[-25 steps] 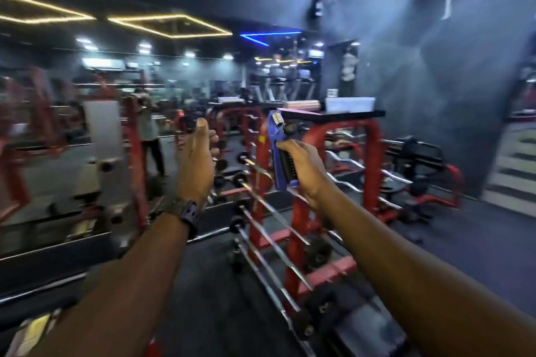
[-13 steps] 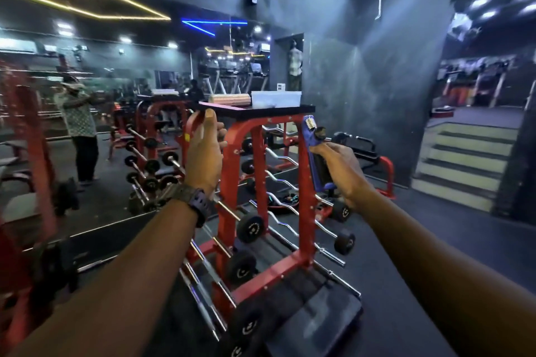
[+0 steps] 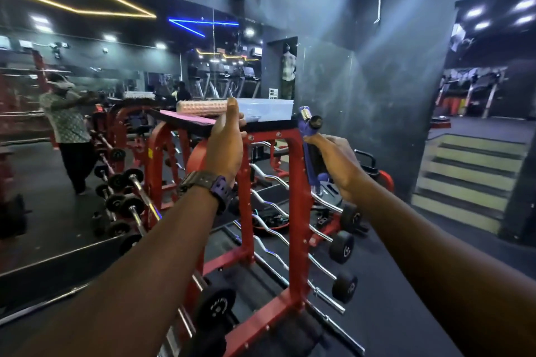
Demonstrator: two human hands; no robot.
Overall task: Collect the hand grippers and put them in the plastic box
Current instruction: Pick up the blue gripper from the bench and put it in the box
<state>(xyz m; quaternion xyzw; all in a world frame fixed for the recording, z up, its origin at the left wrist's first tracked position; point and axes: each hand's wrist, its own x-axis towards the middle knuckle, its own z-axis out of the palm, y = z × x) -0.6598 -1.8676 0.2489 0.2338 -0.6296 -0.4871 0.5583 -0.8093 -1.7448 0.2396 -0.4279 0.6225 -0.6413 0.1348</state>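
Observation:
My right hand (image 3: 336,165) is closed around a blue hand gripper (image 3: 309,139), held upright with its metal spring and black knob at the top. The clear plastic box (image 3: 268,109) stands on the black top of a red barbell rack (image 3: 298,206), just left of and behind the gripper. My left hand (image 3: 227,143), with a watch on its wrist, is raised in front of the rack's top edge, fingers together and thumb up, holding nothing. Something dark lies inside the box; I cannot tell what it is.
A pink foam roller (image 3: 201,106) and a pink mat (image 3: 185,120) lie on the rack top left of the box. Curl bars (image 3: 290,264) hang on the rack below. A mirror wall at left reflects a person (image 3: 69,124). Steps (image 3: 470,180) rise at right.
The view has closed in on the rack, so the box and rack top look larger and nearer. Both hands have stayed raised, the right still gripping the blue hand gripper.

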